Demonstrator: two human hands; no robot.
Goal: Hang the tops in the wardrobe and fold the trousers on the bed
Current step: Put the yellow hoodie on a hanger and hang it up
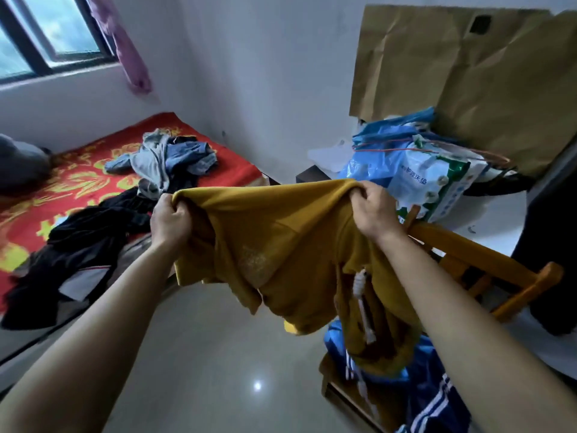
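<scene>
A mustard top (281, 239) is held spread between both hands, in the air beside the bed (78, 179).

At ten o'clock, black garments (90, 232) and a grey-and-blue heap (168, 160) are left unfolded on the bed. The left hand (170, 221) is clenched on one end of the top's upper edge and the right hand (374, 210) on the other, well apart. The top's long axis is thus stretched from nine to three o'clock, and its body is draped toward five o'clock over a wooden chair (487, 260). Both hands are judged equally near. No wardrobe or hanger can be made out.
</scene>
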